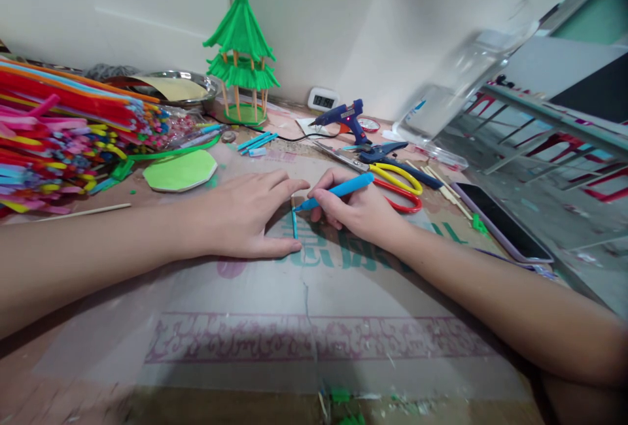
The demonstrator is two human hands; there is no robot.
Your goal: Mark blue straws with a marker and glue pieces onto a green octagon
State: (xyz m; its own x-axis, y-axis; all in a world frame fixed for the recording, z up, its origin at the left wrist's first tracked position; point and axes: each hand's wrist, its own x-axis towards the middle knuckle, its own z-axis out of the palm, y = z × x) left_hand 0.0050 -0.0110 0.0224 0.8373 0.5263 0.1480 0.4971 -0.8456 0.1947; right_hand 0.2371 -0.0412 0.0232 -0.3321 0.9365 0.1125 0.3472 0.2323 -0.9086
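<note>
My right hand (358, 206) grips a blue marker pen (346, 188), its tip touching a short thin stick (294, 219). The stick lies on the plastic sheet and looks blue along most of its length, with a pale wooden upper end. Thumb and index finger of my left hand (245, 212) pin the stick at its two ends. Behind my hands lie several short blue sticks (258, 142). A light green octagonal card (180, 170) rests just beyond my left wrist.
A green-roofed model pavilion (243, 62) stands by the wall. Pipe cleaners (63, 137) are heaped at left. Right of centre lie a blue glue gun (339, 118), scissors (397, 180), pliers (383, 152) and wooden sticks (447, 189). A phone (500, 219) lies near the table's right edge.
</note>
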